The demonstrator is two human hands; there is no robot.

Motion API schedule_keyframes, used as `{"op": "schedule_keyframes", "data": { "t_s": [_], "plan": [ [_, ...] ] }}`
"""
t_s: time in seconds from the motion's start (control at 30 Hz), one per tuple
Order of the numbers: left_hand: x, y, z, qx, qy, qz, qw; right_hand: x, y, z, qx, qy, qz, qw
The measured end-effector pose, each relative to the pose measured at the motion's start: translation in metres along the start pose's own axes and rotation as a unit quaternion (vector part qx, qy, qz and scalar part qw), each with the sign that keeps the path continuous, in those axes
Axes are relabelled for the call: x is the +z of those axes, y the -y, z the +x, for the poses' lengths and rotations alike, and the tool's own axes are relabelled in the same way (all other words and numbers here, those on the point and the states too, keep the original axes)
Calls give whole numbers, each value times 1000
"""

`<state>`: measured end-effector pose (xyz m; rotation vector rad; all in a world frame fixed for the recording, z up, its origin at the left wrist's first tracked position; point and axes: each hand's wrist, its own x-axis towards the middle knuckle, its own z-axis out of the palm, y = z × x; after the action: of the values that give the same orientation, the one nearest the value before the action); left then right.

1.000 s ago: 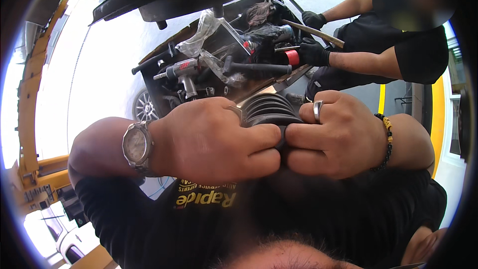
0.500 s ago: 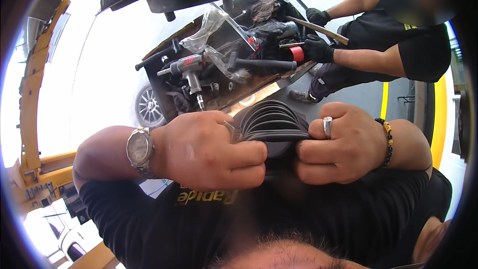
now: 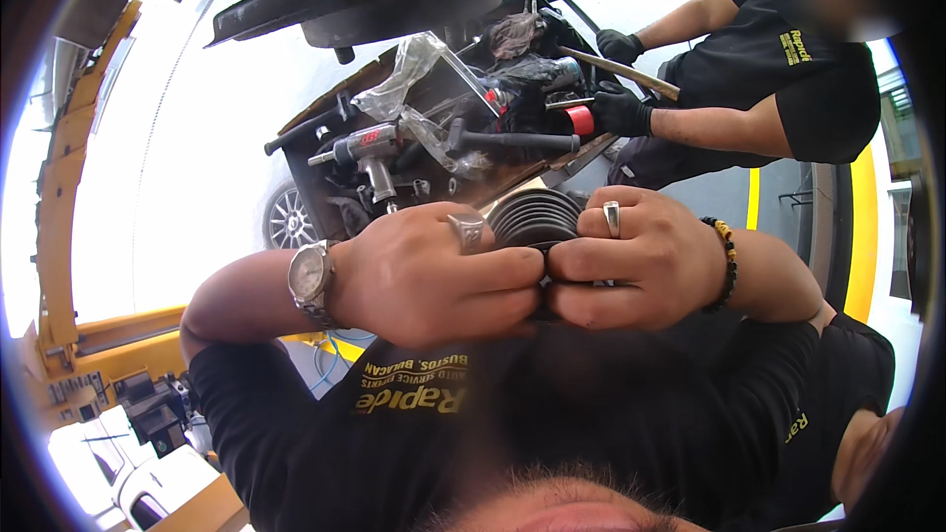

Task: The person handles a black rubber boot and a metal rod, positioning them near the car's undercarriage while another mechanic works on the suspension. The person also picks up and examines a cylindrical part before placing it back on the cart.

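Observation:
A black ribbed rubber boot (image 3: pixel 535 220), shaped like a bellows, sits between my two hands with its folds facing up and away from me. My left hand (image 3: pixel 448 276), with a ring and a watch at the wrist, is closed on the boot's left side. From the right, my right hand (image 3: pixel 636 261), wearing a ring and a beaded bracelet, grips the near rim. The knuckles of both hands almost touch in front of the boot. My fingers hide its near end and whatever lies beneath.
Beyond my hands stands a tool cart (image 3: pixel 296 172) holding an impact wrench (image 3: pixel 370 148), plastic wrap (image 3: pixel 404 74) and sockets. At the right, a co-worker's gloved hand (image 3: pixel 623 108) rests by the cart. A dark round vehicle part (image 3: pixel 394 0) hangs overhead. Yellow lift posts (image 3: pixel 64 187) rise at left.
My hands have come closer together, and the boot's rim, stretched wide between them before, is now narrower and rounder. The co-worker leans slightly differently. The view has shifted a little.

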<state>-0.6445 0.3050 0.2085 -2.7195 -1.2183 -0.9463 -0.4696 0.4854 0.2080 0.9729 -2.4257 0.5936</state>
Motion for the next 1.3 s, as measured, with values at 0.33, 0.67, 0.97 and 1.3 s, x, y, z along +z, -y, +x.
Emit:
{"op": "schedule_keyframes", "data": {
  "t_s": [0.33, 0.67, 0.97, 1.3],
  "plan": [
    [39, 30, -27, 40, -99, 71, 992, 35, -20, -23, -1, -145, 49, 988],
    [40, 14, -36, -129, -16, 17, 991, 49, -24, -46, 62, -137, 103, 983],
    [69, 15, -44, -161, -317, -420, 835, 45, -25, -50, 159, -135, 216, 954],
    [125, 49, -72, -371, -205, -528, 736, 90, -60, -64, 282, -272, 321, 862]
  ]
}}
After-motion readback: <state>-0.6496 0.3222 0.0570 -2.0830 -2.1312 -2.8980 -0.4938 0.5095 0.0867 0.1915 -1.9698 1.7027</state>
